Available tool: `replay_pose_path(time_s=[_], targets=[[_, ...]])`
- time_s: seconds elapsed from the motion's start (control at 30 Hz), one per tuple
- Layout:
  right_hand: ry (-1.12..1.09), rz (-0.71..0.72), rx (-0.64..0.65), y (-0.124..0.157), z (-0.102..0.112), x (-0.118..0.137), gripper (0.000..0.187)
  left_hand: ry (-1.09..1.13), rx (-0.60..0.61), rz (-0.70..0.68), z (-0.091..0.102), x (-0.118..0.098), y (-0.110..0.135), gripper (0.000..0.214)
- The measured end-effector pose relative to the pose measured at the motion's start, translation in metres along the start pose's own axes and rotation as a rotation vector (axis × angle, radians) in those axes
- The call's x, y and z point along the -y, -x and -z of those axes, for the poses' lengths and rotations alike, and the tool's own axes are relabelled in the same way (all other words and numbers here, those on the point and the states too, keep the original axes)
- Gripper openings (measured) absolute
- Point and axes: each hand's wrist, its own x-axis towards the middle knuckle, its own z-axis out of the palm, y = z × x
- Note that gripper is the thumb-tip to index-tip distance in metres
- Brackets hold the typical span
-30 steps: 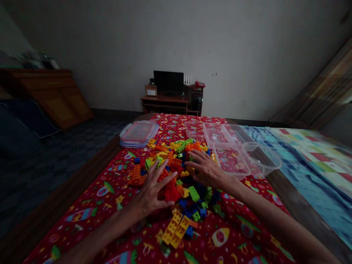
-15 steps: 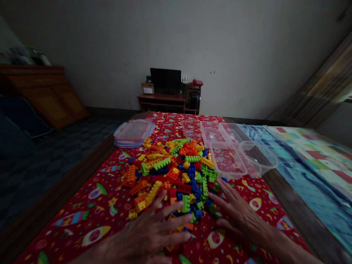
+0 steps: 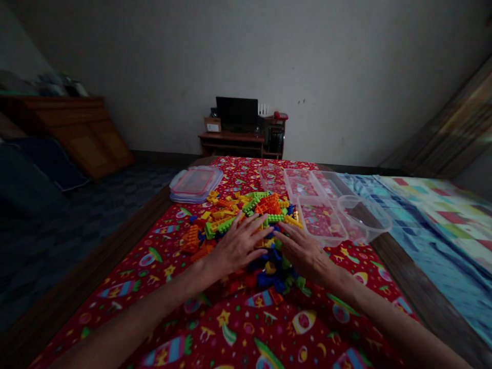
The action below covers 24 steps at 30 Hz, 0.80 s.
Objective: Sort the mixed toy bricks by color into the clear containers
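Observation:
A heap of plastic building bricks (image 3: 270, 204) in orange, yellow, green, blue and red lies on a red patterned tablecloth (image 3: 215, 333). My left hand (image 3: 242, 243) rests over the middle of the heap, palm down, fingers spread. On the heap's right side is my right hand (image 3: 303, 251), its fingers stretched out and pointing inward. The fingertips of both hands are close together over the bricks. Neither hand is seen gripping a brick; those under the palms are hidden.
Clear plastic containers (image 3: 323, 241) stand right of the heap, one of them round (image 3: 386, 223). Stacked lids (image 3: 196, 185) lie at the back left. Beyond the table's right edge is a bed (image 3: 430, 246). A desk with a monitor (image 3: 237, 114) stands by the wall.
Both hands have moved forward from the heap's near edge onto the bricks and closer together. Some near bricks have shifted. The view has turned slightly left.

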Motion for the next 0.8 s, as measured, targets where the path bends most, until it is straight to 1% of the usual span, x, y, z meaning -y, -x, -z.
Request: replay_pose_path(time_s=[0.07, 0.1, 0.17, 0.23, 0.27, 0.33, 0.37, 0.4, 0.43, 0.5, 0.6, 0.67, 0.73, 0.8], targets=[[-0.034, -0.023, -0.019, -0.008, 0.005, 0.002, 0.049, 0.059, -0.009, 0.064, 0.009, 0.011, 0.004, 0.061], [-0.045, -0.019, -0.01, -0.011, 0.008, 0.007, 0.047, 0.071, -0.024, 0.093, 0.014, 0.017, 0.01, 0.063], [-0.048, 0.034, 0.053, -0.013, 0.011, 0.022, 0.045, 0.054, -0.091, 0.182, 0.022, 0.031, 0.033, 0.057], [-0.043, 0.136, 0.156, -0.016, 0.011, 0.041, 0.047, 0.025, -0.191, 0.325, 0.025, 0.047, 0.065, 0.05], [-0.045, 0.199, 0.209, -0.018, 0.009, 0.051, 0.048, 0.011, -0.222, 0.43, 0.022, 0.055, 0.082, 0.05], [-0.05, 0.317, 0.301, -0.026, 0.002, 0.064, 0.047, 0.016, -0.288, 0.648, 0.012, 0.067, 0.115, 0.053], [-0.045, 0.357, 0.326, -0.031, -0.003, 0.068, 0.045, 0.055, -0.279, 0.748, 0.005, 0.071, 0.127, 0.055], [-0.032, 0.378, 0.337, -0.036, -0.008, 0.069, 0.041, 0.095, -0.275, 0.82, -0.003, 0.074, 0.136, 0.057], [-0.015, 0.382, 0.335, -0.041, -0.014, 0.069, 0.037, 0.146, -0.255, 0.858, -0.011, 0.074, 0.142, 0.057], [0.019, 0.347, 0.305, -0.048, -0.023, 0.064, 0.028, 0.231, -0.247, 0.839, -0.026, 0.069, 0.139, 0.057], [0.026, 0.293, 0.24, -0.051, -0.028, 0.058, 0.02, 0.322, -0.314, 0.763, -0.039, 0.056, 0.112, 0.053], [-0.004, 0.255, 0.187, -0.049, -0.024, 0.055, 0.019, 0.342, -0.366, 0.758, -0.04, 0.049, 0.088, 0.052], [-0.046, 0.206, 0.152, -0.048, -0.015, 0.054, 0.023, 0.339, -0.357, 0.659, -0.036, 0.047, 0.066, 0.052], [-0.076, 0.162, 0.115, -0.049, -0.007, 0.051, 0.032, 0.321, -0.332, 0.532, -0.029, 0.05, 0.048, 0.053]])
